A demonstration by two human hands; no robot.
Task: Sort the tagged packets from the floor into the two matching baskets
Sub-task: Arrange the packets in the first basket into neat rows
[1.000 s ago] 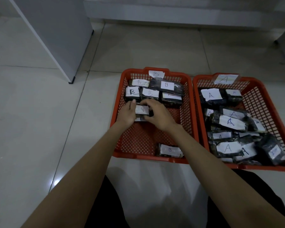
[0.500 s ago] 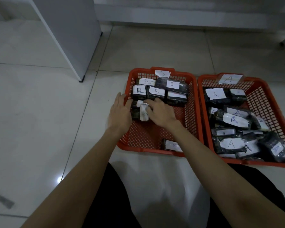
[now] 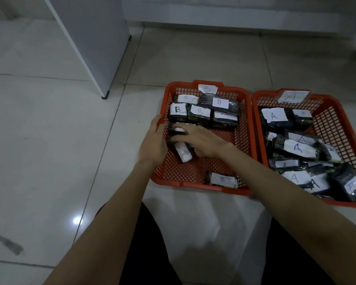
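B basket (image 3: pixel 206 183) on floor (image 3: pixel 49 140), A basket (image 3: pixel 335 112) just right of it. Both hold packets; one packet (image 3: pixel 222 179) at B basket's near edge. Cabinet (image 3: pixel 90 38) behind-left of it.

The right hand (image 3: pixel 199 138) covers most of a dark packet (image 3: pixel 184 153) in the B basket (image 3: pixel 246 128), so only its lower end and a white tag with an unreadable mark show below the grip; whether the fingers curl round the packet or only rest on it cannot be told; the left hand (image 3: pixel 152 140) lies at the basket's left wall, and its fingertips are blurred against another packet (image 3: pixel 176 131) just above the grip, contact unclear; far right of the grip, the A basket (image 3: pixel 335 124) is cut off by the picture's edge; a packet tag (image 3: pixel 224 115) beyond the grip bears a faint mark that cannot be read.
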